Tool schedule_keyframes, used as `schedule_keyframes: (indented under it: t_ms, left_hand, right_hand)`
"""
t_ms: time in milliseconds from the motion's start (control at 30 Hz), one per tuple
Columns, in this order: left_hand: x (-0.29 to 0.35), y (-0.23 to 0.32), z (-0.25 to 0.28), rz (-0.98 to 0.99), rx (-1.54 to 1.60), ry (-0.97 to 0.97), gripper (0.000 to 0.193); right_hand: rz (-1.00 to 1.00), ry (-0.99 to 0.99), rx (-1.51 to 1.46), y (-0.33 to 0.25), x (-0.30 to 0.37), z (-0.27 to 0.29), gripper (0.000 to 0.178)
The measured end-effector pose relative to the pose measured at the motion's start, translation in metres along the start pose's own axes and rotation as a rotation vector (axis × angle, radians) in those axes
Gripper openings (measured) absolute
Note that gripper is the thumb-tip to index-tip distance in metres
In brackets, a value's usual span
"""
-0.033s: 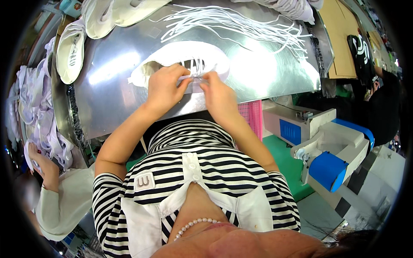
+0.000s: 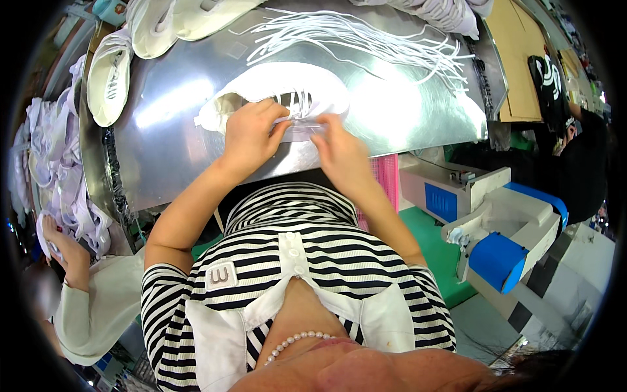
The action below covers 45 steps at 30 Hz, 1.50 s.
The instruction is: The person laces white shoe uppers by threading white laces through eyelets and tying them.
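Observation:
A white sneaker (image 2: 274, 78) lies on its side along the metal tabletop, toe to the right, white lace (image 2: 299, 103) crossing its opening. My left hand (image 2: 253, 136) is closed at the near edge of the lacing, thumb and index finger pinching there; it partly covers the shoe's collar. Just right of it, my right hand (image 2: 343, 151) is slightly smeared, index finger and thumb bent around what looks like a thin lace strand near the eyelets. The fingertips hide the end of that strand.
Loose white shoelaces (image 2: 353, 40) lie in a heap at the back. Another white shoe (image 2: 109, 78) stands at the left edge, near more shoes. A blue-and-grey machine (image 2: 499, 258) is on the right, a pink basket (image 2: 386, 176) under the table edge. A co-worker's sleeve (image 2: 101, 317) shows lower left.
My right hand has shifted a little right, away from the left hand, and its fingers have spread slightly. The left hand and the sneaker stay almost in place.

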<state>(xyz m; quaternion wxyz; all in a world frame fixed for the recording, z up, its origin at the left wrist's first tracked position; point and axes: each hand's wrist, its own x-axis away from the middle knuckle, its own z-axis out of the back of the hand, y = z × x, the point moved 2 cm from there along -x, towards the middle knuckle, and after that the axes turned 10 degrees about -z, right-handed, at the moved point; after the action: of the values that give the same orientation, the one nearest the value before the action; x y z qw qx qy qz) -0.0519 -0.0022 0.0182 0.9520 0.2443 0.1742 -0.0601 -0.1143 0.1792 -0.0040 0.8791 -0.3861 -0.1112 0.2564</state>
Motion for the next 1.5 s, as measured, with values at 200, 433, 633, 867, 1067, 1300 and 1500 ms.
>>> schedule_keyframes:
  t_ms: [200,433,633,867,1067,1300,1500]
  left_hand:
    - [0.007,0.003,0.006,-0.141,-0.077,0.034,0.011]
    - [0.011,0.002,0.004,-0.321,-0.164,0.174,0.011]
    - [0.012,0.001,0.002,-0.342,-0.117,0.126,0.017]
    - [0.008,0.001,0.007,-0.308,-0.034,0.068,0.017]
    - [0.000,0.008,0.007,-0.356,-0.042,0.047,0.017]
    - [0.008,0.009,0.007,-0.326,-0.127,-0.014,0.016]
    - [0.006,0.008,0.005,-0.365,-0.152,-0.003,0.015]
  right_hand:
    - [0.131,0.026,-0.237,-0.008,-0.022,0.050,0.031]
    - [0.303,-0.171,0.453,-0.045,-0.049,0.002,0.023]
    - [0.122,-0.378,0.111,-0.028,-0.076,-0.002,0.024]
    - [0.108,-0.045,-0.558,-0.029,-0.109,0.048,0.016]
    - [0.345,0.675,-1.081,-0.026,-0.116,0.185,0.015]
    - [0.245,0.559,-1.124,-0.013,-0.100,0.119,0.017]
    - [0.336,0.507,-0.941,-0.003,-0.113,0.151,0.009]
